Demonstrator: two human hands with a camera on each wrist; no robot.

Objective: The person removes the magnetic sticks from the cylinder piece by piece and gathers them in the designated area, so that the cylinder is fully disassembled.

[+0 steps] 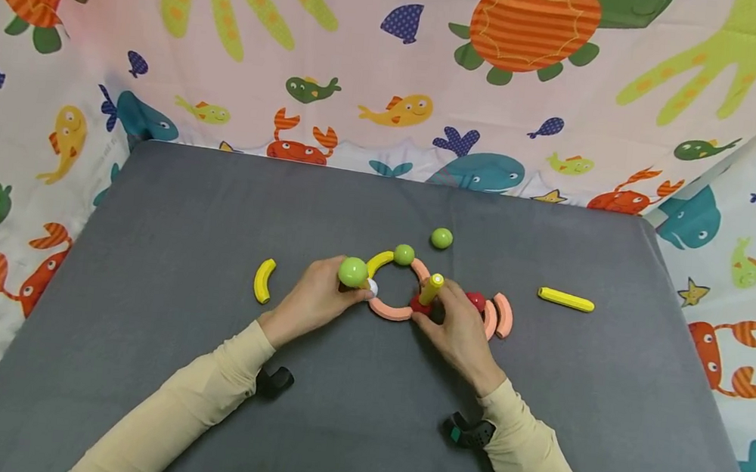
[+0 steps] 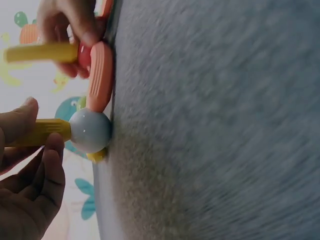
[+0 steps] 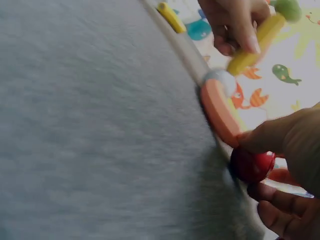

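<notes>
A ring of curved sticks and balls lies on the grey table. In the head view it has a yellow curved piece [image 1: 379,261], a green ball [image 1: 404,254] and a pink curved piece [image 1: 390,312]. My left hand [image 1: 314,291] grips an upright yellow stick [image 2: 42,132] that meets the white ball [image 2: 90,130]. Another green ball [image 1: 352,272] tops that stick. On the ring's right side, my right hand [image 1: 463,334] pinches a red ball [image 3: 251,164] between thumb and fingers. From this ball rises a second yellow stick [image 1: 432,287], its top bare.
A loose yellow curved piece [image 1: 264,280] lies left of the left hand. Beyond the ring sits a green ball [image 1: 441,238]. Beside the right hand are another red ball [image 1: 476,300] and pink curved pieces [image 1: 503,315]. A straight yellow stick [image 1: 566,300] lies farther right.
</notes>
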